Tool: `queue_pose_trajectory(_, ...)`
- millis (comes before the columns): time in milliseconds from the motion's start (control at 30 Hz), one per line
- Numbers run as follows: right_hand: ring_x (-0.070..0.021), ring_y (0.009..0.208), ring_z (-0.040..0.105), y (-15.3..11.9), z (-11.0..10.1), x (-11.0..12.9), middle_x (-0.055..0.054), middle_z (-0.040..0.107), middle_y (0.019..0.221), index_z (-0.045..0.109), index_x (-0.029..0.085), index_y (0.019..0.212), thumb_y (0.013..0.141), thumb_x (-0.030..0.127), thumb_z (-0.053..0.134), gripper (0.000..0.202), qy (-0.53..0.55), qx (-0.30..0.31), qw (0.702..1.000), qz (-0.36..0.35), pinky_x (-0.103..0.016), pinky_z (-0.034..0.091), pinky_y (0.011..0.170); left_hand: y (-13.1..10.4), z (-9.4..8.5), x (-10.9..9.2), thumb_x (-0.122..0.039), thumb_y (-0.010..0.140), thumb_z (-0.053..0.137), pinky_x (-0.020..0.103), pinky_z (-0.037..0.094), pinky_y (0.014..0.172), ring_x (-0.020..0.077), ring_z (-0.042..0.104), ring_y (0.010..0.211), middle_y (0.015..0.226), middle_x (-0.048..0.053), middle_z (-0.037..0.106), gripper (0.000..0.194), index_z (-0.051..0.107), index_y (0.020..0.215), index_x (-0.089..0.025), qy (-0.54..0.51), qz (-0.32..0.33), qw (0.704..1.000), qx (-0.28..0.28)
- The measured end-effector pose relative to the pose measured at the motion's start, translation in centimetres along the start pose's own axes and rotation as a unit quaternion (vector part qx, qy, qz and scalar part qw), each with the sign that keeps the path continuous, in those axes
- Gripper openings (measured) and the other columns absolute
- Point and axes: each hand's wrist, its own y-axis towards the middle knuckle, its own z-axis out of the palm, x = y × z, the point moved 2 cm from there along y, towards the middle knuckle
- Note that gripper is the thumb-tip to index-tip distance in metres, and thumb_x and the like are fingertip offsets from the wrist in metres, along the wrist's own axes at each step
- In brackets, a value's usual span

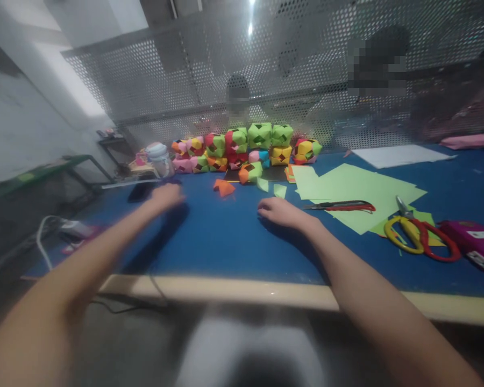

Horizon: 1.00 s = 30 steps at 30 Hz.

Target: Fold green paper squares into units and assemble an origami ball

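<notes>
My left hand (168,196) is smeared by motion over the left part of the blue table, beside a dark flat object (139,191) that looks like a phone. Its fingers are too blurred to read. Resting on the table right of centre, my right hand (280,210) has its fingers curled together, and nothing shows in them. Just beyond it lie two small folded pieces of light green paper (279,190). An orange folded paper piece (223,187) sits between the hands, farther back. Behind it stands an orange and green paper ball (250,172).
Several folded paper cubes (260,135) are stacked along the back. Light green sheets (358,188), a utility knife (342,206), scissors (423,236) and a magenta object (474,244) lie on the right. A white bottle (160,158) stands back left; a perforated metal screen (306,70) rises behind.
</notes>
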Motion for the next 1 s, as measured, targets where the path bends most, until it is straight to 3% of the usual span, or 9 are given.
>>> queue_pose_trajectory(133, -0.0161, 0.086, 0.064, -0.1, -1.1, -0.5, -0.005, 0.073, 0.094, 0.071, 0.017, 0.091, 0.085, 0.017, 0.051, 0.021, 0.027, -0.05, 0.998, 0.009, -0.021, 0.042, 0.072, -0.9, 1.4, -5.4, -0.022, 0.066, 0.065, 0.031, 0.045, 0.077, 0.0321, 0.062, 0.098, 0.088, 0.013, 0.069, 0.006, 0.061, 0.065, -0.018, 0.019, 0.089, 0.996, -0.012)
queue_pose_trajectory(300, -0.0175, 0.088, 0.063, 0.0, -3.0, -2.4, -0.006, 0.072, 0.095, 0.07, 0.016, 0.096, 0.089, 0.023, 0.04, 0.032, 0.033, -0.167, 0.982, 0.082, -0.024, 0.043, 0.077, -0.9, 4.2, -12.8, -0.025, 0.076, 0.059, 0.026, 0.045, 0.074, 0.0244, 0.064, 0.09, 0.088, 0.01, 0.07, 0.012, 0.067, 0.079, -0.018, -0.033, 0.187, 0.982, -0.007)
queue_pose_trajectory(400, -0.0217, 0.098, 0.061, 0.5, -3.3, -4.2, -0.009, 0.069, 0.106, 0.066, 0.016, 0.107, 0.091, 0.023, 0.034, 0.037, 0.02, -0.222, 0.963, 0.152, -0.03, 0.044, 0.083, -0.3, 6.4, -16.3, -0.03, 0.083, 0.052, 0.026, 0.045, 0.075, 0.0231, 0.064, 0.089, 0.09, 0.012, 0.071, 0.021, 0.068, 0.083, -0.016, -0.074, 0.2, 0.977, -0.018)
queue_pose_trajectory(500, -0.0258, 0.107, 0.057, 1.2, -2.6, -5.9, -0.014, 0.065, 0.117, 0.063, 0.014, 0.113, 0.089, 0.019, 0.035, 0.038, -0.001, -0.238, 0.951, 0.199, -0.033, 0.043, 0.087, 0.5, 8.6, -18.6, -0.04, 0.086, 0.05, 0.027, 0.046, 0.073, 0.0242, 0.065, 0.087, 0.09, 0.014, 0.07, 0.03, 0.067, 0.084, -0.015, -0.109, 0.184, 0.977, -0.025)
queue_pose_trajectory(633, -0.031, 0.113, 0.053, 2.0, -1.0, -6.9, -0.02, 0.06, 0.123, 0.056, 0.008, 0.121, 0.085, 0.024, 0.046, 0.041, -0.028, -0.216, 0.955, 0.203, -0.038, 0.042, 0.091, 1.6, 10.7, -20.2, -0.045, 0.085, 0.051, 0.031, 0.047, 0.074, 0.0278, 0.066, 0.093, 0.093, 0.016, 0.07, 0.034, 0.066, 0.088, -0.015, -0.124, 0.139, 0.982, -0.029)
queue_pose_trajectory(733, -0.0314, 0.11, 0.056, 2.3, 0.0, -6.8, -0.018, 0.062, 0.121, 0.052, 0.01, 0.125, 0.083, 0.031, 0.054, 0.048, -0.035, -0.185, 0.965, 0.18, -0.038, 0.042, 0.09, 2.1, 11.4, -20.6, -0.037, 0.081, 0.055, 0.034, 0.047, 0.075, 0.0313, 0.064, 0.098, 0.099, 0.018, 0.069, 0.025, 0.065, 0.091, -0.016, -0.122, 0.118, 0.985, -0.034)
queue_pose_trajectory(900, -0.0294, 0.112, 0.056, 2.4, 0.4, -6.4, -0.017, 0.06, 0.126, 0.039, 0.011, 0.137, 0.082, 0.023, 0.053, 0.059, -0.032, -0.178, 0.969, 0.169, -0.036, 0.041, 0.09, 1.6, 10.8, -20.0, -0.02, 0.08, 0.051, 0.03, 0.045, 0.075, 0.0254, 0.063, 0.094, 0.094, 0.013, 0.068, 0.013, 0.061, 0.086, -0.017, -0.126, 0.17, 0.976, -0.054)
queue_pose_trajectory(1000, -0.0265, 0.105, 0.058, 2.6, 0.4, -6.3, -0.014, 0.064, 0.116, 0.047, 0.014, 0.127, 0.082, 0.015, 0.047, 0.045, -0.026, -0.182, 0.969, 0.167, -0.033, 0.042, 0.084, 0.3, 9.9, -19.1, -0.015, 0.08, 0.048, 0.029, 0.044, 0.075, 0.0229, 0.062, 0.09, 0.091, 0.012, 0.066, 0.012, 0.057, 0.087, -0.016, -0.124, 0.211, 0.966, -0.078)
